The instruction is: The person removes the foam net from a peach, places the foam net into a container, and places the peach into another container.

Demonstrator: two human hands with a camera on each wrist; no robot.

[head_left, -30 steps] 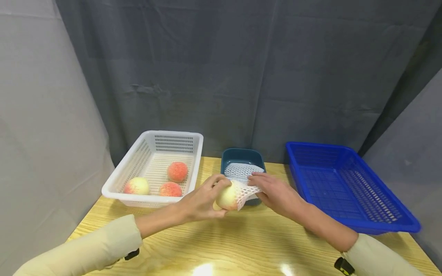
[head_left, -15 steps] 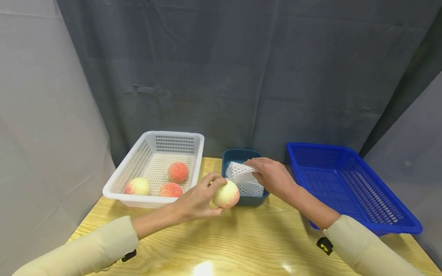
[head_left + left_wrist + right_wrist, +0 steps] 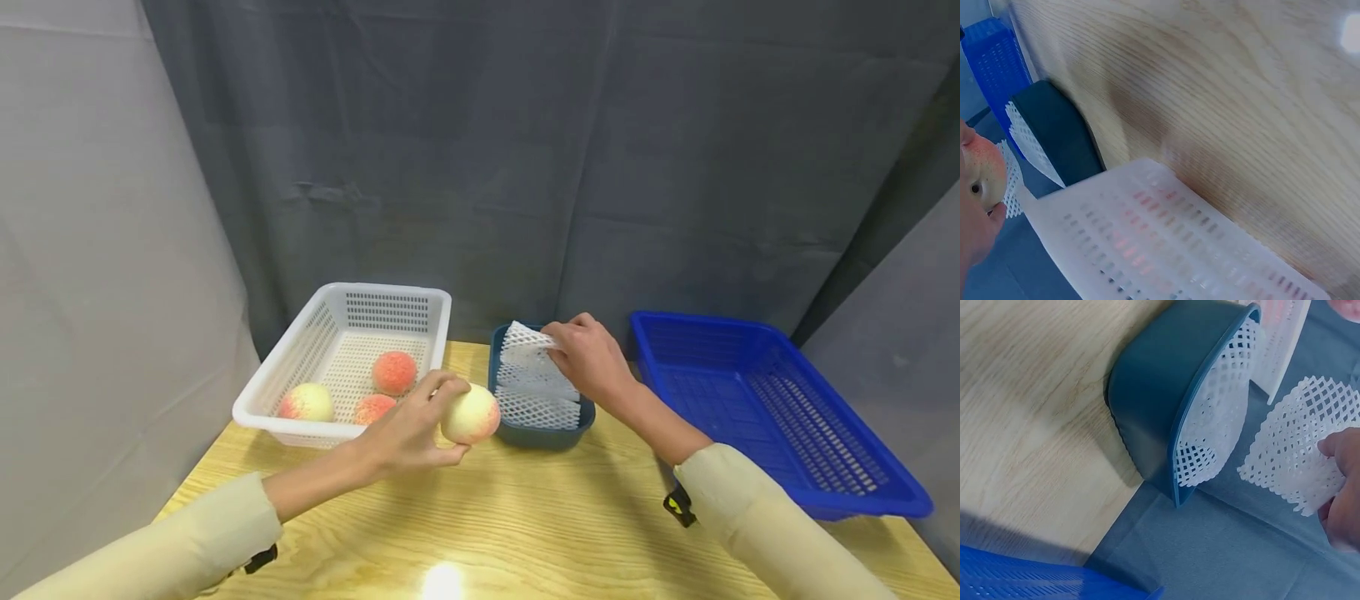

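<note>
My left hand point(image 3: 408, 429) grips a pale yellow peach point(image 3: 471, 414) with a pink blush, thumb below and fingers above, in front of the white basket. In the left wrist view the same peach point(image 3: 985, 172) shows a small dark hole. My right hand point(image 3: 592, 354) pinches a white foam net sleeve point(image 3: 525, 340) by its edge, above the small dark teal bin point(image 3: 543, 437). The right wrist view has this foam net point(image 3: 1304, 447) hanging apart from the bin. More white foam nets point(image 3: 538, 408) lie inside the bin.
At the left, the white slotted basket point(image 3: 251, 408) holds a yellow-pink peach point(image 3: 307, 402) and two redder peaches point(image 3: 394, 372). A blue slotted basket point(image 3: 862, 504) stands at the right. A dark grey curtain point(image 3: 420, 167) hangs behind the wooden table point(image 3: 525, 525).
My right hand has drawn the foam net off the peach and moved it up and back over the teal bin. My left hand has shifted slightly left with the bare peach.
</note>
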